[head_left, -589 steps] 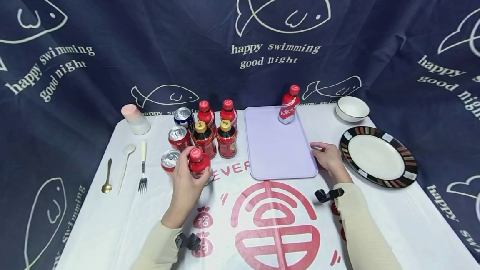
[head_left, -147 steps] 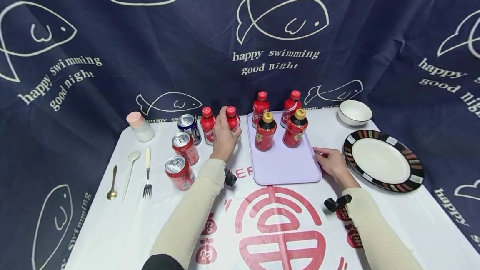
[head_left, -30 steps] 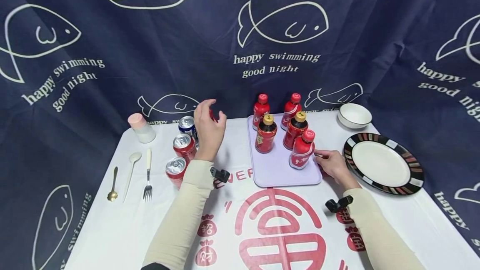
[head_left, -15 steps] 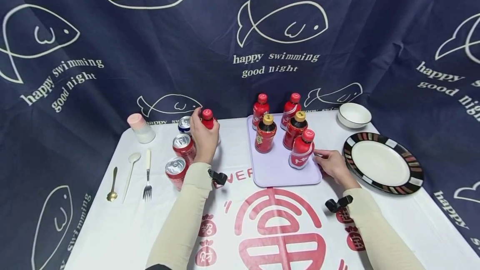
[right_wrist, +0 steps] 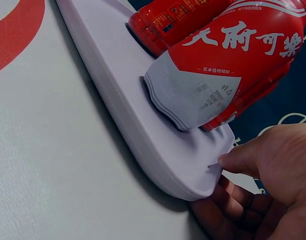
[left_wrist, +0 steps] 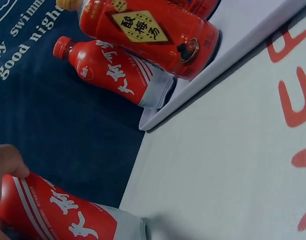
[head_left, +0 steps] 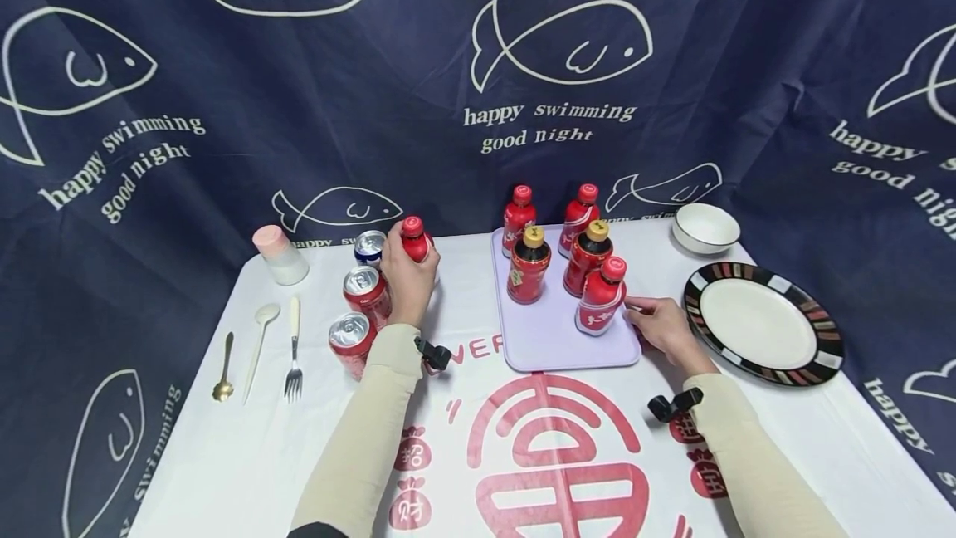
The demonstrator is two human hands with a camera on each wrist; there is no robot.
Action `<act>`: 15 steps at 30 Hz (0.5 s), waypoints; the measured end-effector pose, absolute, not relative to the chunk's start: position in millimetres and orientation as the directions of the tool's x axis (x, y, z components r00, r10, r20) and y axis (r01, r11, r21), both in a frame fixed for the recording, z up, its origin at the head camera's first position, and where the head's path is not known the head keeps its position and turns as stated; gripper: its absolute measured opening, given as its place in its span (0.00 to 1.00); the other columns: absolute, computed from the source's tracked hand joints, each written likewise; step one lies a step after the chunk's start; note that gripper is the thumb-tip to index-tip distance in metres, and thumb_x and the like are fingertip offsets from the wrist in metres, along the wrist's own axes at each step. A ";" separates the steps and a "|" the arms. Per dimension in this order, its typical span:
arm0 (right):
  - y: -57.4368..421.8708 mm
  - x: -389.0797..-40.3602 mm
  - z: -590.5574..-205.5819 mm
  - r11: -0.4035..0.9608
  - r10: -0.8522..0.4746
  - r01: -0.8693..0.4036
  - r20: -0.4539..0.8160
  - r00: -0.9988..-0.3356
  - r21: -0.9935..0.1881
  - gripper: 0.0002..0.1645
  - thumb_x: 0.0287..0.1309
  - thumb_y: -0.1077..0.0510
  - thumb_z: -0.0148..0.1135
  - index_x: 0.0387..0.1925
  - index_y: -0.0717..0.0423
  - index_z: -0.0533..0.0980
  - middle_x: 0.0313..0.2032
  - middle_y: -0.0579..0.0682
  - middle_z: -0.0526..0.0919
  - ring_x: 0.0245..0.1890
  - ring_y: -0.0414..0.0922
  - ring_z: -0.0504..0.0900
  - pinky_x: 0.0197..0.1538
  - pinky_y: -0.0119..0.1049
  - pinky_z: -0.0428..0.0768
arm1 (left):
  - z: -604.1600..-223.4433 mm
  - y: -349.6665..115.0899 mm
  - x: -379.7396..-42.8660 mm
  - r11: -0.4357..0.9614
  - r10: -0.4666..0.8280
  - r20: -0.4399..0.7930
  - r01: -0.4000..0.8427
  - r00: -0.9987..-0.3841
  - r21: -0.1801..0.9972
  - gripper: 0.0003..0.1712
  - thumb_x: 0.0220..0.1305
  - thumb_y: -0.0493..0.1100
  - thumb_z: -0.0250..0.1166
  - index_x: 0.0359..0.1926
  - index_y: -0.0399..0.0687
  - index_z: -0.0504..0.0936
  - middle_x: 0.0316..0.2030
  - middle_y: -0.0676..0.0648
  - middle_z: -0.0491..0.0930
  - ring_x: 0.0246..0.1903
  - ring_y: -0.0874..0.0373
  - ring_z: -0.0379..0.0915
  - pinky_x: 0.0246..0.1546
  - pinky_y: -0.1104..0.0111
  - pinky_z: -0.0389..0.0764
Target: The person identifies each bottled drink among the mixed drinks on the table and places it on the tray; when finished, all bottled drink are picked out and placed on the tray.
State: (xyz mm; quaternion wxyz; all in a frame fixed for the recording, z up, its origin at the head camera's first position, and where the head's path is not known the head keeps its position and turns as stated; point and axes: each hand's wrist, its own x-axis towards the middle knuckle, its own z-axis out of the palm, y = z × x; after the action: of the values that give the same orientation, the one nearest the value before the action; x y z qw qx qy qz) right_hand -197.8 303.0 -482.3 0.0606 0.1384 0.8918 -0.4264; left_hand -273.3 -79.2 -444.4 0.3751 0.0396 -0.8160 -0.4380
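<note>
At the back left, my left hand [head_left: 411,282] grips a red cola bottle [head_left: 415,246] with a red cap. The left wrist view shows the thumb on the upper part of this red cola bottle [left_wrist: 62,210]; its base is close to the white tabletop. My right hand [head_left: 663,329] pinches the right rim of the lilac tray [head_left: 534,349], thumb on top and fingers under the edge in the right wrist view. Standing on the tray are three red-capped cola bottles, including the front one [head_left: 599,297], and two gold-capped dark drink bottles [head_left: 529,272].
Beside the left hand are a blue can [head_left: 369,246] and two red cans [head_left: 353,340]. Further left lie a fork [head_left: 294,355], a white spoon [head_left: 260,339] and a gold spoon [head_left: 226,368], below a pink-lidded jar [head_left: 285,262]. At right are a bowl [head_left: 705,231] and a black-rimmed plate [head_left: 695,305].
Two gold-capped bottles and two more cola bottles have come onto the tray since the earliest frame. Most recently the left hand has lowered and closed round the remaining cola bottle. The right hand stays at the tray.
</note>
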 end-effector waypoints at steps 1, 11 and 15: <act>303.2 -197.7 -482.7 0.595 0.191 0.296 -0.226 -0.955 -0.748 0.24 0.60 0.59 0.53 0.58 0.56 0.70 0.45 0.62 0.77 0.28 0.42 0.77 0.22 0.30 0.76 | -444.3 -79.5 -273.0 0.611 -0.394 0.574 0.262 -0.718 0.747 0.31 0.45 0.39 0.67 0.55 0.42 0.71 0.47 0.41 0.76 0.48 0.47 0.72 0.51 0.60 0.70; 305.0 -197.0 -486.5 0.565 0.181 0.283 -0.219 -0.959 -0.775 0.24 0.59 0.60 0.54 0.58 0.58 0.70 0.38 0.61 0.79 0.21 0.39 0.77 0.21 0.33 0.77 | -433.4 -78.4 -267.9 0.567 -0.348 0.524 0.271 -0.777 0.778 0.34 0.43 0.40 0.69 0.55 0.51 0.71 0.48 0.46 0.77 0.48 0.54 0.72 0.51 0.62 0.72; 305.1 -197.5 -485.4 0.575 0.190 0.292 -0.222 -0.956 -0.764 0.24 0.59 0.59 0.54 0.58 0.57 0.71 0.44 0.62 0.78 0.24 0.39 0.77 0.22 0.31 0.76 | -418.5 -71.2 -263.9 0.548 -0.271 0.588 0.380 -0.762 0.745 0.32 0.42 0.40 0.70 0.53 0.48 0.73 0.45 0.45 0.79 0.44 0.54 0.75 0.47 0.63 0.75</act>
State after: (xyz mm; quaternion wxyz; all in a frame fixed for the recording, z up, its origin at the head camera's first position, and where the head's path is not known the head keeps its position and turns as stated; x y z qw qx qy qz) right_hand -197.5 305.1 -485.4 0.0576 0.1359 0.8856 -0.4404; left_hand -263.9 -71.2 -418.5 0.3430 -0.0336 -0.8103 -0.4739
